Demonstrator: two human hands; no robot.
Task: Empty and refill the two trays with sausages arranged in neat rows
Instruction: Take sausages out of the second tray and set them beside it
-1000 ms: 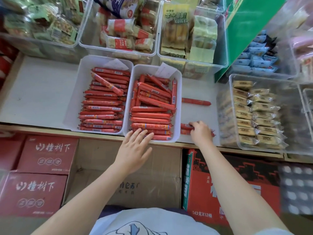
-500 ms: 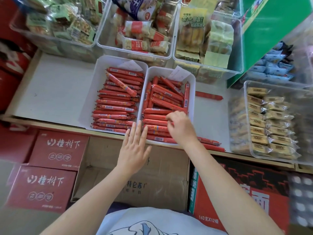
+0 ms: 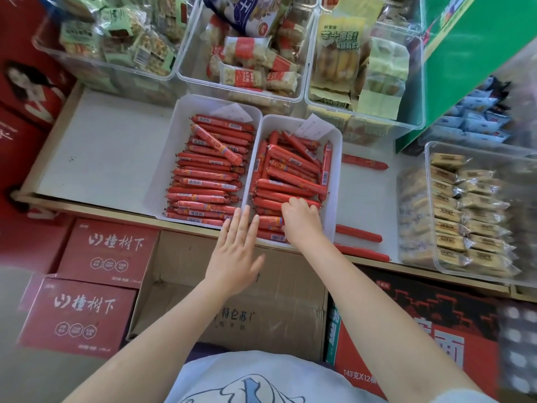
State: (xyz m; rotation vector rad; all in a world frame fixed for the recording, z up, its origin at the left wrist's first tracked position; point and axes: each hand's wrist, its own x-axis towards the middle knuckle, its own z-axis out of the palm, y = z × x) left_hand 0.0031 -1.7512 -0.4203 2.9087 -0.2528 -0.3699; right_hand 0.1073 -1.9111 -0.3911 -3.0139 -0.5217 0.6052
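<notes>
Two white trays stand side by side on the shelf, the left tray [image 3: 162, 175] and the right tray [image 3: 337, 181]. Red sausages [image 3: 203, 184] lie in crosswise rows in the left one, with one slanted on top. The right tray's sausages [image 3: 290, 170] are rowed at the front and jumbled at the back. My right hand [image 3: 300, 219] is inside the right tray's front part, fingers curled round a sausage there. My left hand [image 3: 235, 254] lies flat with straight fingers over the front rims where the trays meet. Three loose sausages [image 3: 359, 232] lie right of the trays.
Clear bins of packaged snacks [image 3: 247, 68] stand behind the trays, and another clear bin of wrapped cakes [image 3: 465, 216] stands at the right. White shelf surface [image 3: 101, 158] lies left of the trays. Red cartons [image 3: 107, 251] and a brown cardboard box [image 3: 232, 301] sit below the shelf edge.
My right hand moved left from the loose sausages on the shelf into the right tray's front rows. The left hand stayed at the tray fronts.
</notes>
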